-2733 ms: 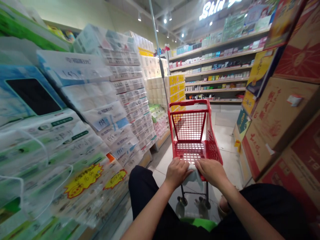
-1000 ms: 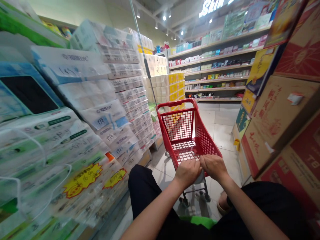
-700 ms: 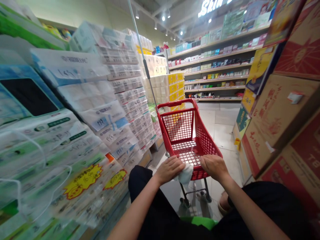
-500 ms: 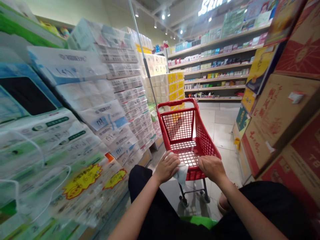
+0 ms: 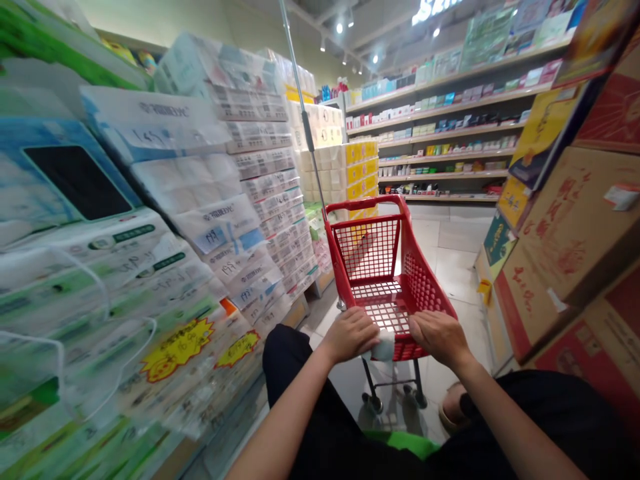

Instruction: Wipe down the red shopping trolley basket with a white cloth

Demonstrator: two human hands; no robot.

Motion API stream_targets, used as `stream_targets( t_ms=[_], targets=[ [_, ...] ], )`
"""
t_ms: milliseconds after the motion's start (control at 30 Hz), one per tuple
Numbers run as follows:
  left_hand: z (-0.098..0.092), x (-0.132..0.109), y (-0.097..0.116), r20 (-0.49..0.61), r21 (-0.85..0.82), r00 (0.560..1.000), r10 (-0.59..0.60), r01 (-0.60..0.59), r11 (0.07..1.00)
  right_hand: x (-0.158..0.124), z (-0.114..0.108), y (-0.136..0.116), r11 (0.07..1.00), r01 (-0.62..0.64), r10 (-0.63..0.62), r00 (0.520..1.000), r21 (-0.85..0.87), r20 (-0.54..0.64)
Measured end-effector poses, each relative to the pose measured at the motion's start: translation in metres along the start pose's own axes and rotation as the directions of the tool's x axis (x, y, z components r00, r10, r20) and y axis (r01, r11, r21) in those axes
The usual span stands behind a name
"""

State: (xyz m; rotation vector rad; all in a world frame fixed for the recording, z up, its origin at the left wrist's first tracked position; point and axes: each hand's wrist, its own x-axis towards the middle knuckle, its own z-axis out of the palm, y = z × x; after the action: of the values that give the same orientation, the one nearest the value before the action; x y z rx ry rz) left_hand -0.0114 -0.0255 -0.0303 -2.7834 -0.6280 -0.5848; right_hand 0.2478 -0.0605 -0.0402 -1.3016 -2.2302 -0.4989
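Head view: a white cloth (image 5: 384, 347) is grasped under the curled fingers of the left hand (image 5: 351, 335) and is draped over the near rim of a red plastic shopping cart (image 5: 425, 283). The same rim, farther right, is gripped by the right hand (image 5: 440, 335), its fingers bent over the edge. The cart is stood between the person's knees on a tiled floor (image 5: 445, 260). It is flanked on the left by stacked tissue packs (image 5: 267, 160) and on the right by printed cardboard cartons (image 5: 575, 227).
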Motion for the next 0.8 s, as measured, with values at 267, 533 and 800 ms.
stream_targets(
  t_ms=[267, 533, 800],
  targets=[
    [0.010, 0.003, -0.001, -0.114, 0.006, 0.982, -0.149, 0.150, 0.989, 0.007, 0.006, 0.005, 0.998, -0.069, 0.068, 0.997, -0.008, -0.029],
    [0.026, 0.036, 0.069, -0.151, 0.142, 0.889, -0.433, 0.453, 0.880, 0.008, 0.008, -0.004, 0.995, -0.100, 0.099, 0.994, -0.028, -0.054],
    [0.019, 0.037, 0.057, -0.029, 0.091, 0.964, -0.264, 0.265, 0.960, 0.004, 0.004, 0.003, 0.998, -0.057, 0.057, 0.998, -0.004, -0.022]
  ],
)
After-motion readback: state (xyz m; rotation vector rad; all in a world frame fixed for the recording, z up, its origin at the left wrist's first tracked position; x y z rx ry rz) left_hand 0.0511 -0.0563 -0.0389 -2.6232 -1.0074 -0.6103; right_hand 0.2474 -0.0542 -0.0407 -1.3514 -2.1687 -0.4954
